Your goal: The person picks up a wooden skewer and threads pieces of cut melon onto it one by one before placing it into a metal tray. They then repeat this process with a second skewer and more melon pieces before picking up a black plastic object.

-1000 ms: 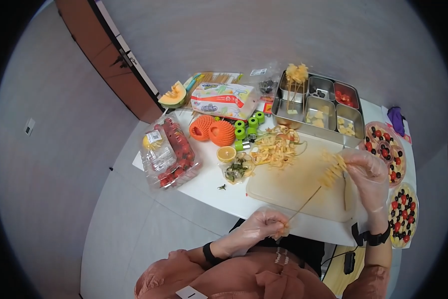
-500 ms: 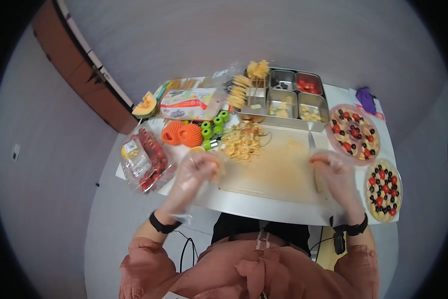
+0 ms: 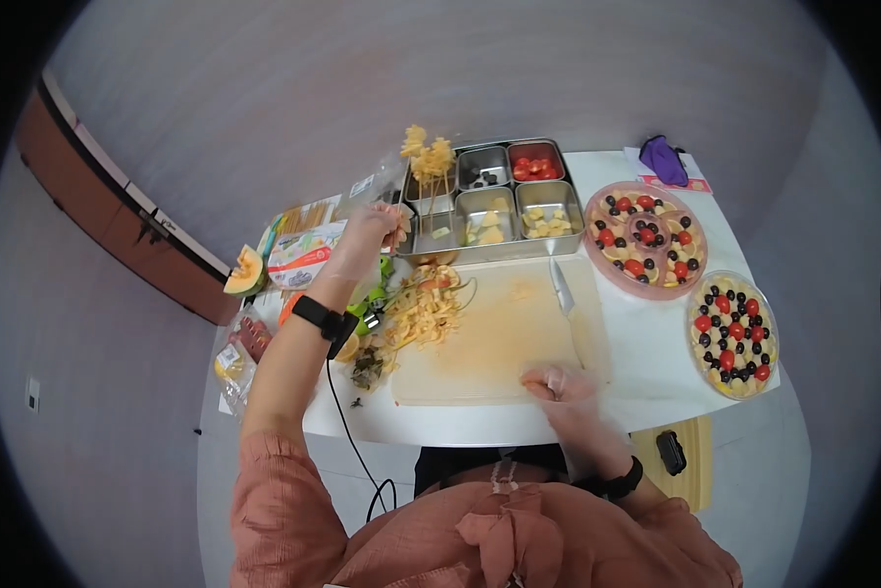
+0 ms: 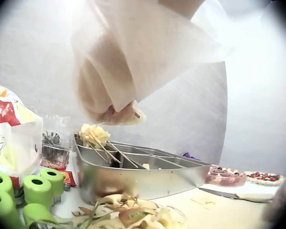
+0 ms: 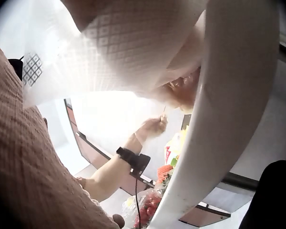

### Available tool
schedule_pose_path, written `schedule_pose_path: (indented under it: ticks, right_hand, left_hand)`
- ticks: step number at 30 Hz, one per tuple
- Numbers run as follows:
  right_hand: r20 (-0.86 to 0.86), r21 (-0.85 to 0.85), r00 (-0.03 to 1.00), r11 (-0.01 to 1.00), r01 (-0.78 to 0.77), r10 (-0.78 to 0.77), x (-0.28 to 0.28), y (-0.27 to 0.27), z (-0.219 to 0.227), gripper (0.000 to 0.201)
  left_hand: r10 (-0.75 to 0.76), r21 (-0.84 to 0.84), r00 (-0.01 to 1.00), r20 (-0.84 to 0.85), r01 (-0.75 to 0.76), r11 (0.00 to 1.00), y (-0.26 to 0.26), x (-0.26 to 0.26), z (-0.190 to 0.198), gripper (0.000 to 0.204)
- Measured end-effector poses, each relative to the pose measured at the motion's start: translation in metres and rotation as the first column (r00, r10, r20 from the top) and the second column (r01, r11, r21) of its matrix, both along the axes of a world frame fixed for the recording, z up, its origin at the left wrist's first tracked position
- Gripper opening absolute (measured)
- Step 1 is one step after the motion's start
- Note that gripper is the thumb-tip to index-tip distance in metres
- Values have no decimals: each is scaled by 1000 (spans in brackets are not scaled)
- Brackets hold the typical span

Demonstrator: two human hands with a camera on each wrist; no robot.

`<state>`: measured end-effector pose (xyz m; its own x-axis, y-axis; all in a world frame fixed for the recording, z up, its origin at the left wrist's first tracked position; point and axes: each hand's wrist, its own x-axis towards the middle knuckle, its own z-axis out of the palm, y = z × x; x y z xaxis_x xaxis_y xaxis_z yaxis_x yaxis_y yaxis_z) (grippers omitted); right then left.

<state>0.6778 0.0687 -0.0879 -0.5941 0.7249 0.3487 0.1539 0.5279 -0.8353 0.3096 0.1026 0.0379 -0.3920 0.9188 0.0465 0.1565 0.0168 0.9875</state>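
Note:
The gloved left hand [image 3: 377,240] reaches over to the left side of the steel compartment tray [image 3: 499,253], its fingers pinching a thin skewer [image 5: 165,109]. Yellow fruit spirals on sticks [image 3: 430,160] rise above the tray's left compartments, beside that hand; the held skewer's fruit overlaps them in the head view. In the left wrist view the left hand [image 4: 107,76] hangs above the skewers [image 4: 94,136], fingertips bent together. At the front edge of the cutting board [image 3: 479,387], the gloved right hand [image 3: 570,400] hovers with loosely bent fingers and nothing visible in them.
Peelings [image 3: 426,309] and a knife [image 3: 561,286] lie on the board. Green tools [image 3: 367,312], a tissue pack [image 3: 301,257], a cut melon [image 3: 247,271] and packed red fruit [image 3: 254,335] are left. Two fruit platters [image 3: 646,284] [image 3: 734,333] stand right.
The left hand has carried the skewer from the front of the table up to the tray. My right hand has let go of the skewered fruit and moved down to the board's front edge.

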Motion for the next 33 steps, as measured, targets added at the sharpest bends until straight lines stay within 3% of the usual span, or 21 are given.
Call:
schedule_pose_path:
  ticks: [2,5,8,10,14,16,20,23,26,28,29,31,33]
  right_hand:
    - [6,-44,1000,999,22,-22,1,-1,2,8]
    - [76,51,997,998,24,-28,-1,0,2,8]
    - [-19,35,999,999,32,-32,-3,-1,1,9]
    - [-65,126,997,991,42,-34,-5,0,-3,10]
    - [-29,92,998,994,51,-48,-5,-1,-2,11]
    - [33,95,998,994,50,-53,-3,0,1,11]
    - [100,171,989,981,91,-109,-3,-1,-2,10]
    - [1,132,995,987,95,-96,-6,0,-6,10]
    - [-51,148,992,981,125,-118,-9,0,-6,6]
    - [-44,165,992,979,123,-117,-9,0,-5,6]
    - [-40,166,992,979,121,-116,-8,0,-3,6]
    - [-28,179,993,977,118,-115,-8,0,2,6]
    - [-38,180,992,976,122,-117,-8,1,-1,6]
  left_hand:
    - [-19,1,999,-30,19,1000,18,-7,-9,18]
    - [-79,5,994,-78,80,997,38,-11,-16,20]
    - [-73,-23,996,-52,72,997,54,-14,-24,23]
    - [-144,-16,980,-135,143,990,60,-19,-25,25]
    - [-95,43,990,-103,100,994,72,-27,-36,26]
    - [-190,72,973,-128,201,977,78,-36,-43,23]
    - [-135,37,990,-29,136,990,84,-35,-53,19]
    - [-97,-7,995,19,98,995,84,-30,-51,16]
    - [-179,-27,977,-115,177,984,82,-30,-50,20]
    - [-272,5,881,-386,297,955,88,-40,-56,19]
    - [-271,6,883,-383,296,955,91,-42,-61,19]
    - [-158,97,633,-758,349,932,94,-43,-66,18]
    - [-139,79,643,-753,298,951,94,-40,-64,19]
